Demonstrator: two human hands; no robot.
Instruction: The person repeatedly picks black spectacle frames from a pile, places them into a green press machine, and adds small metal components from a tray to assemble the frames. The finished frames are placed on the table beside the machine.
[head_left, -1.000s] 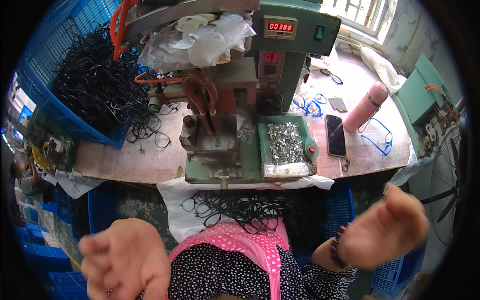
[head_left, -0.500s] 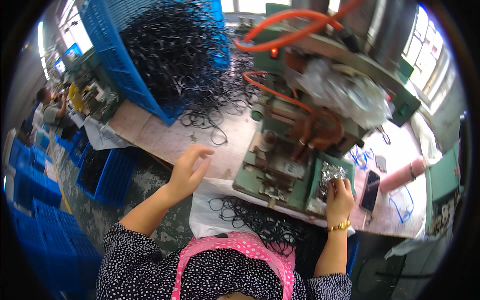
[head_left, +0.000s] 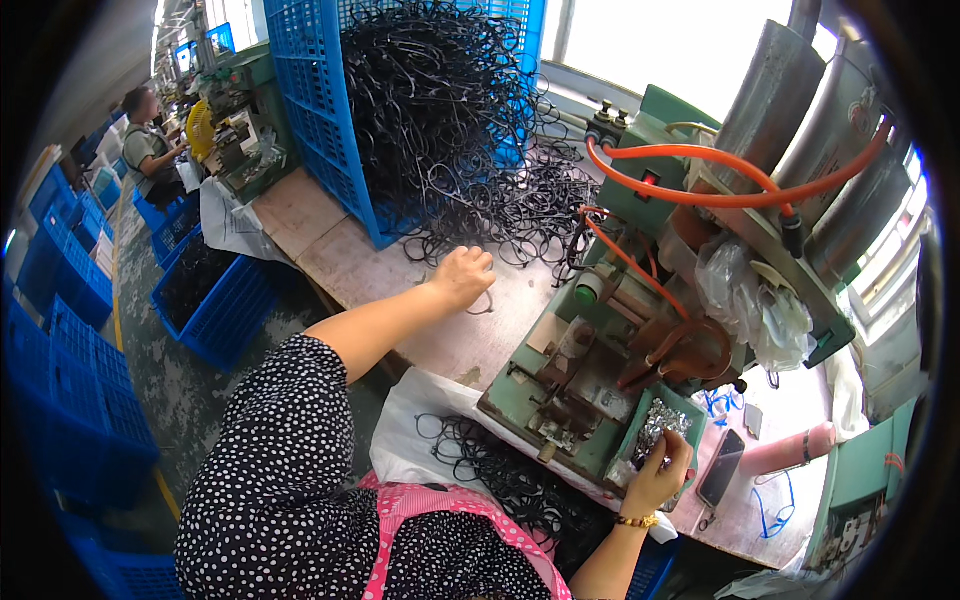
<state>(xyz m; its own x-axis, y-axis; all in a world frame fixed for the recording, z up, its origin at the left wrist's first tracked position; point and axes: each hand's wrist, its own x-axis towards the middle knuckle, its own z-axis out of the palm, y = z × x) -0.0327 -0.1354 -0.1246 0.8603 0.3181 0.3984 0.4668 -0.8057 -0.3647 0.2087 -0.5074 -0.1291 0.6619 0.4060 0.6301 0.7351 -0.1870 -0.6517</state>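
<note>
My left hand [head_left: 463, 277] is over the pale tabletop at the front of a tangle of thin black cord loops [head_left: 440, 120]. Its fingers are curled in, and whatever they hold, if anything, is hidden. One single loop [head_left: 484, 304] shows on the table just below this hand. My right hand [head_left: 662, 474] is at a green tray [head_left: 686, 407] of small shiny silver metal pieces [head_left: 662, 420]. Its thumb and fingertips are pinched together at the pieces, too small a spot to make out what is between them.
A green bench press [head_left: 590, 370] with orange hoses [head_left: 690, 195] stands between my hands. A blue crate [head_left: 315, 120] spills the loops. More loops [head_left: 510, 480] lie on my lap. Right are a phone [head_left: 721, 468] and pink bottle [head_left: 790, 450]. A person [head_left: 148, 150] works far left.
My left hand has reached forward to the loops, and its fingers have gone from spread to curled. My right hand stays at the tray. The view has shifted.
</note>
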